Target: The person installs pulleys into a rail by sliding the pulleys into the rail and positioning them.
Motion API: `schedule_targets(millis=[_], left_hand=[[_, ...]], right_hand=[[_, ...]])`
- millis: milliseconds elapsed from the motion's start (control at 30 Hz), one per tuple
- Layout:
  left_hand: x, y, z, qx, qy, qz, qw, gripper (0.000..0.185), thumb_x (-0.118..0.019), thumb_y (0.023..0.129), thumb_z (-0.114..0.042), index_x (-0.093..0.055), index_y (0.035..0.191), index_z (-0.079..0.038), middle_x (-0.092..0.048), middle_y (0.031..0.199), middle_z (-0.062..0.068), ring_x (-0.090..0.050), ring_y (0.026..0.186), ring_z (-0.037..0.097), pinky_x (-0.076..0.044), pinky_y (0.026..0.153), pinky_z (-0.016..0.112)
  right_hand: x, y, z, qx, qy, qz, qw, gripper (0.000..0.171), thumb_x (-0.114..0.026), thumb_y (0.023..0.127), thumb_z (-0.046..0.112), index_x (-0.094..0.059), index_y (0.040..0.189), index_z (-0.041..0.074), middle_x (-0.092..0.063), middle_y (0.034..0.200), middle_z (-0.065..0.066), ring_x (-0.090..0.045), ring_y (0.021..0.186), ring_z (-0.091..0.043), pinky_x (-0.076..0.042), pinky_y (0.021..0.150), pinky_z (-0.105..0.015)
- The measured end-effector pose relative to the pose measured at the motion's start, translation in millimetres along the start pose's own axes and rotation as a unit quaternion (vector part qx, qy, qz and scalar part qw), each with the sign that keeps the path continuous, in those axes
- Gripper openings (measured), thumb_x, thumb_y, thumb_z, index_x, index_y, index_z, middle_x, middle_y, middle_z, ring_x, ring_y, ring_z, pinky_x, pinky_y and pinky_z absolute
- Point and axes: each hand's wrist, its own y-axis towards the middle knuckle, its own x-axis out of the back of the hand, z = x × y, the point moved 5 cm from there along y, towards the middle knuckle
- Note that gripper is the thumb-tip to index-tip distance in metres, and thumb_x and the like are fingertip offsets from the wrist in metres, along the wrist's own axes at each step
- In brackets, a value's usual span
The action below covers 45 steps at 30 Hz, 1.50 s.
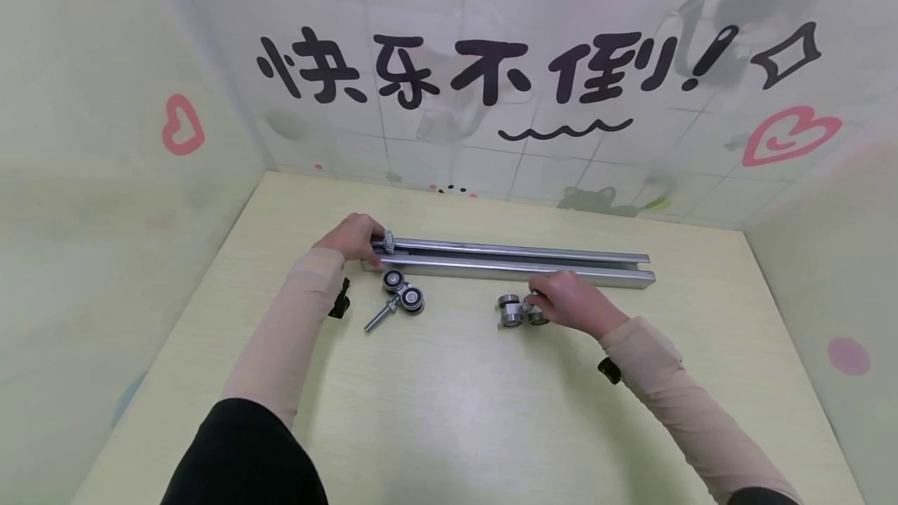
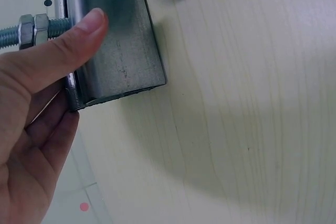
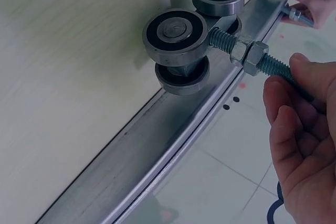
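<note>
A silver metal channel rail (image 1: 519,267) lies across the table with its slot facing up. My left hand (image 1: 354,237) grips its left end, thumb (image 2: 86,35) on the side wall and fingers at the far edge. Beside the thumb, a threaded bolt with nuts (image 2: 34,31) sticks out of the slot; whatever it joins inside is hidden. My right hand (image 1: 571,302) pinches the threaded bolt of a roller trolley (image 3: 178,35), holding its wheels just in front of the rail. Another roller trolley (image 1: 403,292) rests on the table near the left end, bolt pointing toward me.
The pale wooden table (image 1: 449,404) is bounded by a printed back wall (image 1: 449,154) and by side walls at left (image 1: 140,256) and right (image 1: 828,287). The rail lies nearer the back wall than the table's front.
</note>
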Motion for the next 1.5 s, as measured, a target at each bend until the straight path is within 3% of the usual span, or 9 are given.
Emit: schedule_targets(millis=[600, 1133, 1500], left_hand=[[-0.1, 0.8, 2.4, 0.011, -0.017, 0.006, 0.9998, 0.047, -0.080, 0.061, -0.007, -0.065, 0.105, 0.000, -0.066, 0.093, 0.010, -0.058, 0.083, 0.021, -0.049, 0.080, 0.035], [-1.1, 1.8, 3.1, 0.016, -0.013, 0.009, 0.9997, 0.049, -0.081, 0.061, -0.008, -0.064, 0.106, 0.000, -0.066, 0.096, 0.011, -0.058, 0.085, 0.022, -0.049, 0.082, 0.035], [0.2, 2.0, 0.6, 0.003, 0.008, 0.001, 1.0000, 0.048, -0.081, 0.061, -0.008, -0.065, 0.105, 0.001, -0.066, 0.095, 0.012, -0.057, 0.085, 0.023, -0.048, 0.081, 0.037]], right_hand=[[5, -9, -30, -0.047, -0.009, -0.016, 0.999, 0.014, -0.066, 0.078, 0.003, -0.057, 0.069, 0.007, -0.052, 0.058, 0.003, -0.041, 0.050, -0.005, -0.041, 0.048, -0.023], [20, -39, -58, -0.107, -0.023, -0.001, 0.994, 0.012, -0.062, 0.078, -0.001, -0.058, 0.070, 0.007, -0.053, 0.058, 0.003, -0.040, 0.049, -0.006, -0.038, 0.047, -0.025], [28, -59, -74, -0.158, -0.037, 0.018, 0.987, 0.013, -0.062, 0.079, 0.001, -0.057, 0.069, 0.008, -0.050, 0.058, 0.003, -0.039, 0.050, -0.009, -0.037, 0.048, -0.027]])
